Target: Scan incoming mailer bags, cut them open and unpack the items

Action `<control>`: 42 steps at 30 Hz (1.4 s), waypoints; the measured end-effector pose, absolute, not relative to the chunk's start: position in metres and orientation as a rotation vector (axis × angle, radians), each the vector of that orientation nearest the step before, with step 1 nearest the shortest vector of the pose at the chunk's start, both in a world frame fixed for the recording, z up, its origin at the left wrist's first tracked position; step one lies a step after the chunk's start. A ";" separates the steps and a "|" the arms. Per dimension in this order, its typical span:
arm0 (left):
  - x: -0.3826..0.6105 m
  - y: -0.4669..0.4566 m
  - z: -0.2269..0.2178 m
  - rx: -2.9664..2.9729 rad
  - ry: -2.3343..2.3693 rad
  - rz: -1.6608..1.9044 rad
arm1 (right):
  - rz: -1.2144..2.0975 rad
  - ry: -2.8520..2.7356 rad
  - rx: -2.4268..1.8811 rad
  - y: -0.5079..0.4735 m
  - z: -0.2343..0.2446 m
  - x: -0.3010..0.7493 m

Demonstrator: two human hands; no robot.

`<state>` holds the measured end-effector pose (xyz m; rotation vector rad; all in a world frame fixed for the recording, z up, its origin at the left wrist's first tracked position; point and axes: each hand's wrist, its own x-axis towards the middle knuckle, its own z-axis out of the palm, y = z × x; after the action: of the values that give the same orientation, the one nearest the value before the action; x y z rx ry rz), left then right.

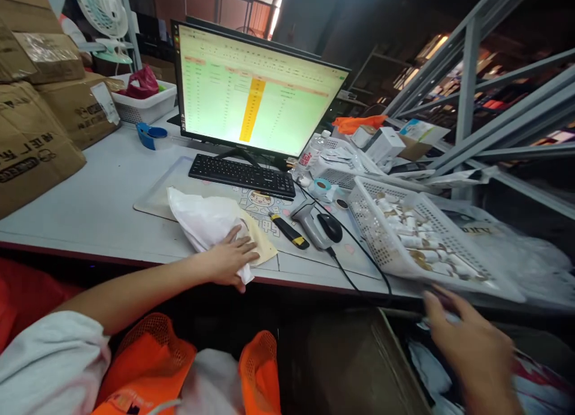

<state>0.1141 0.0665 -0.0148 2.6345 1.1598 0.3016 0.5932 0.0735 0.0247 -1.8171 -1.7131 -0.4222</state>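
My left hand [231, 256] lies flat with fingers stretched on a white plastic package [204, 220] near the desk's front edge; a tan envelope [260, 241] shows under it. My right hand [467, 343] reaches out low at the right, blurred, below the front rim of a white mesh basket [381, 247] holding several small rolls. Its fingers look extended and hold nothing I can see.
A monitor [254, 91] and black keyboard [242, 174] stand behind the package. A yellow-black box cutter [290, 230], a barcode scanner [312, 223] and a mouse [331, 226] lie at centre. Cardboard boxes [31, 121] stack at left; metal shelving [494, 97] at right.
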 end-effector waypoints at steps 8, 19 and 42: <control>0.102 0.062 0.010 2.434 1.512 0.841 | 0.150 -2.071 -1.289 0.117 0.024 0.419; -0.003 0.005 -0.048 2.467 1.508 0.231 | 0.484 -2.664 -0.805 0.099 -0.054 0.310; 0.090 0.037 -0.073 2.781 1.635 0.613 | 1.049 -2.282 -1.017 0.210 -0.024 0.171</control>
<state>0.0896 0.0371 -0.0732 2.7812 1.6346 0.6132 0.1714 0.2098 -0.0237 -1.0175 -2.2818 1.0486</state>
